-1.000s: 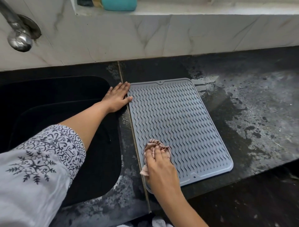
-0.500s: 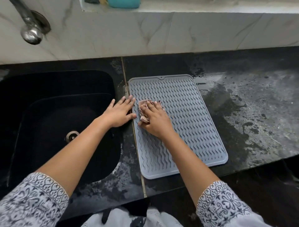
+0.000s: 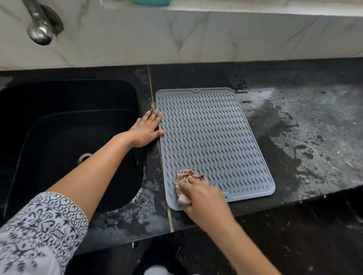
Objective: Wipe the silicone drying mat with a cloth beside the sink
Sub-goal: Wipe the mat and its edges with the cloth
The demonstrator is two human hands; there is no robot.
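A grey silicone drying mat (image 3: 212,141) with wavy ridges lies flat on the black counter, just right of the sink. My right hand (image 3: 202,198) presses a bunched pinkish cloth (image 3: 184,179) onto the mat's near left corner, fingers closed over it. My left hand (image 3: 147,129) lies flat with fingers together on the counter strip at the mat's left edge, its thumb and fingertips touching the mat's rim.
A black sink (image 3: 68,141) with a metal drain (image 3: 84,157) fills the left side. A chrome tap (image 3: 40,29) juts from the marble backsplash. The dark counter (image 3: 314,137) right of the mat is wet and streaked. A teal object (image 3: 151,2) sits on the ledge.
My right hand slid the cloth from the mat's upper left back toward me to the near left corner. The left hand stayed at the mat's left edge.
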